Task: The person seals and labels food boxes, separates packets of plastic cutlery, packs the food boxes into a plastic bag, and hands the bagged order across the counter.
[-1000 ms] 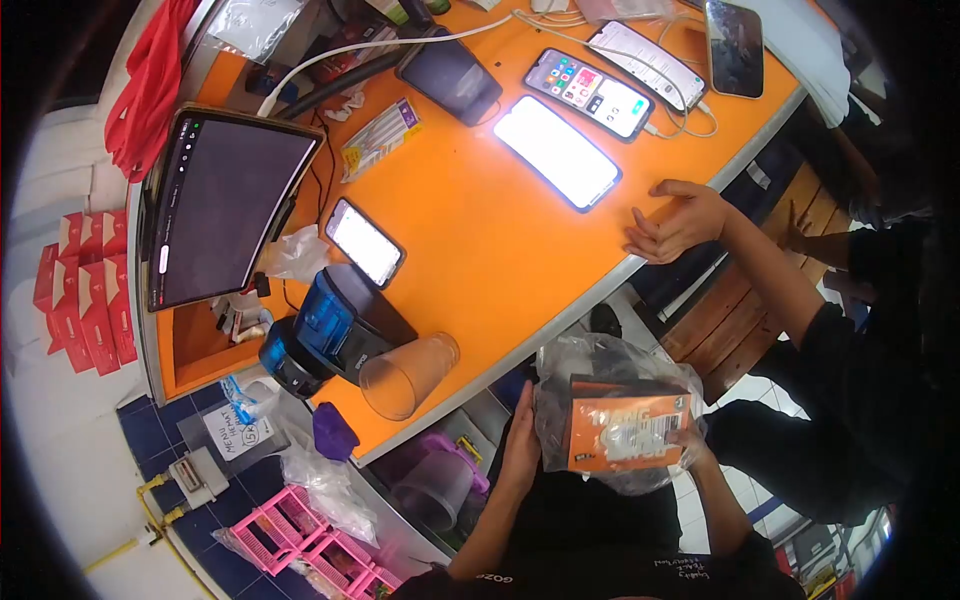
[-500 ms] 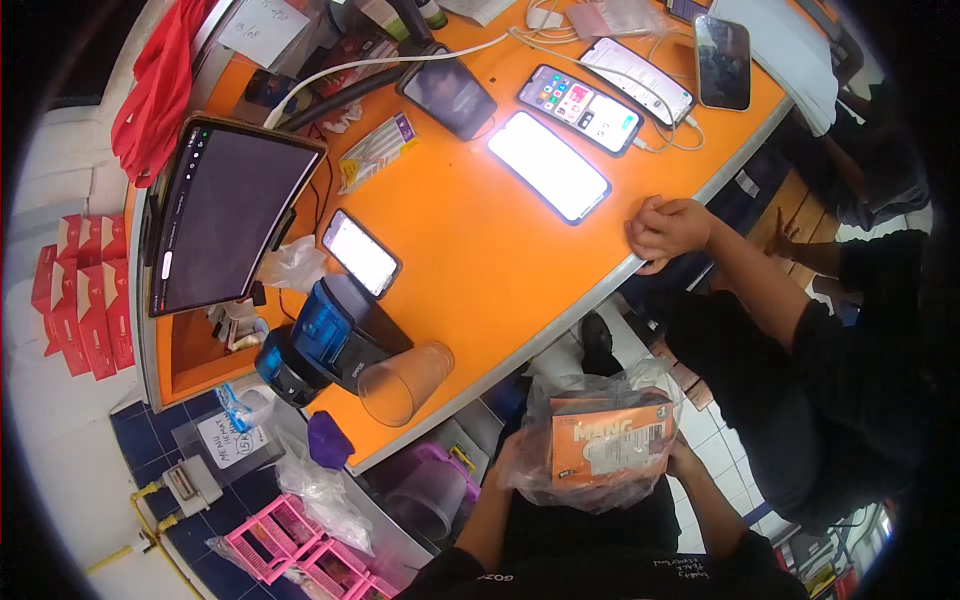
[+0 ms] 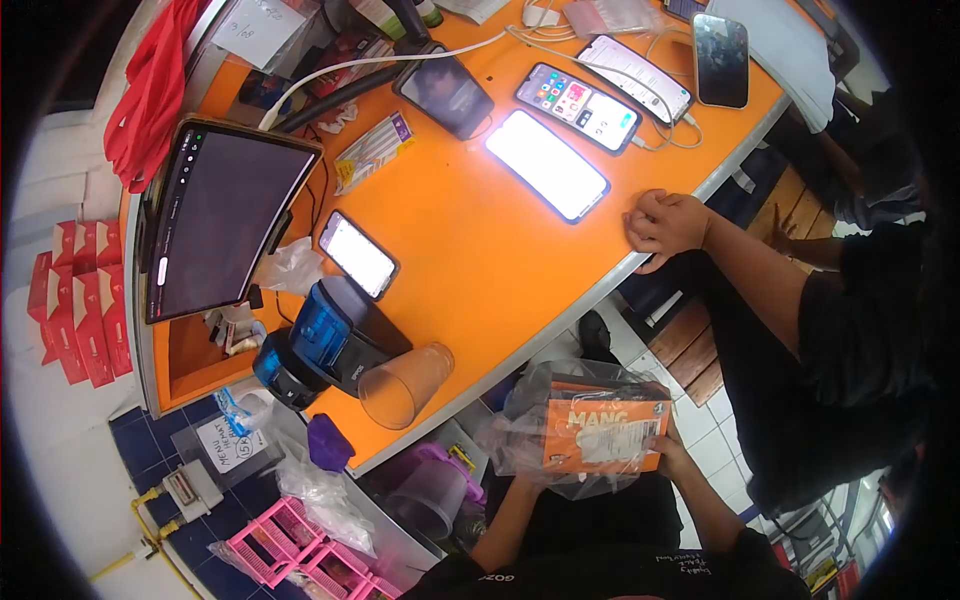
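Observation:
An orange box [image 3: 575, 430] with white lettering and a pale label sits in a clear plastic bag [image 3: 520, 425] in front of my body, below the table edge. My right hand [image 3: 668, 447] grips the box's right side, its thumb over the front. On the other side my left hand [image 3: 530, 484] is at the lower left of the bag, holding it from beneath; the crumpled plastic and the box hide most of its fingers.
The orange table [image 3: 450, 260] carries several phones, including one with a bright white screen [image 3: 548, 166], a tablet [image 3: 230, 215], a card printer-like blue-black device [image 3: 325, 325] and a clear cup [image 3: 405, 385]. Another person's hand [image 3: 668, 225] rests at the table edge. Pink baskets [image 3: 270, 540] stand below.
The box and bag have turned slightly and tilted in my hands. My right thumb has come onto the box front, and loose plastic now bulges out on the left.

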Tool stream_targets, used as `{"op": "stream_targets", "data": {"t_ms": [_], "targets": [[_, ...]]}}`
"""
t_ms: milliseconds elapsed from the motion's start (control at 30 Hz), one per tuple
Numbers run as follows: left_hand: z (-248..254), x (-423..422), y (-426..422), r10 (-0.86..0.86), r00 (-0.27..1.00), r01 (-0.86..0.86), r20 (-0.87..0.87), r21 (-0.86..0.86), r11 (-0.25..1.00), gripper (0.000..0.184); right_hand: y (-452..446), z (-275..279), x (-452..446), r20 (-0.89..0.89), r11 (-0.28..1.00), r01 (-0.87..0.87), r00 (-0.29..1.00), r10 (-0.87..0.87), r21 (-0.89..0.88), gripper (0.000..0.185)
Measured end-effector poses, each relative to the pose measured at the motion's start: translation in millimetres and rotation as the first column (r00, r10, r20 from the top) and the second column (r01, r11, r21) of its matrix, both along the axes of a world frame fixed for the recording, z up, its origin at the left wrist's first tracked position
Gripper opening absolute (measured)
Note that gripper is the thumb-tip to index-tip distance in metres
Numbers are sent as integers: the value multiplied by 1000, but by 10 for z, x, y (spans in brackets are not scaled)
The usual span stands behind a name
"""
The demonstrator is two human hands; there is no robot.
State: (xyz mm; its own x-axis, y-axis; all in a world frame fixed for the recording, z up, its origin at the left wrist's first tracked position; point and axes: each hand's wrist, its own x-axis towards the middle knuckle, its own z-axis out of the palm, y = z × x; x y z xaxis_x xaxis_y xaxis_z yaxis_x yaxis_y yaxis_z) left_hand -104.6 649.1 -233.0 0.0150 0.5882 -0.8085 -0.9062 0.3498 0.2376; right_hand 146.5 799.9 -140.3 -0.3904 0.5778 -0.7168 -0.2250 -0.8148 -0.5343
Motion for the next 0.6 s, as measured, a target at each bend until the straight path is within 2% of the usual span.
{"op": "stream_targets", "data": {"t_ms": [133, 233, 333, 367, 400, 433, 500, 533, 567, 600], "targets": [[-36, 18, -118, -73, 996, 74, 48, -19, 997, 62, -46, -119, 15, -11, 993, 48, 999, -50, -110, 103], [-58, 26, -214, -112, 991, 114, 74, -32, 993, 60, -66, -240, -19, 31, 990, 10, 1000, -6, -141, 102], [-42, -17, -341, -164, 982, 171, 97, -70, 983, 58, -87, -273, -109, -69, 987, 132, 988, -138, -91, 102], [-32, -54, -389, -199, 975, 209, 103, -100, 973, 57, -78, -270, -121, -112, 991, 112, 986, -120, -70, 101], [190, -97, -270, -229, 970, 238, 82, -134, 962, 50, -53, -255, -152, -157, 995, 93, 983, -99, -47, 101], [429, -118, -143, -230, 970, 239, 81, -137, 961, 50, -35, -213, -194, -158, 994, 94, 982, -100, -50, 101], [931, -169, 261, -266, 939, 260, -218, -55, 964, 48, 41, -83, -291, -77, 993, 111, 990, -115, -50, 104], [927, -223, 261, -268, 938, 262, -220, -56, 963, 48, 35, -89, -301, -79, 992, 113, 990, -117, -51, 104], [925, -265, 279, -208, 975, 198, -79, -117, 973, 48, 32, -99, -305, -89, 996, 93, 992, -94, -13, 104], [937, -290, 297, -173, 985, 170, -8, -147, 974, 48, 10, -146, -299, -93, 997, 83, 992, -82, 8, 103]]}}
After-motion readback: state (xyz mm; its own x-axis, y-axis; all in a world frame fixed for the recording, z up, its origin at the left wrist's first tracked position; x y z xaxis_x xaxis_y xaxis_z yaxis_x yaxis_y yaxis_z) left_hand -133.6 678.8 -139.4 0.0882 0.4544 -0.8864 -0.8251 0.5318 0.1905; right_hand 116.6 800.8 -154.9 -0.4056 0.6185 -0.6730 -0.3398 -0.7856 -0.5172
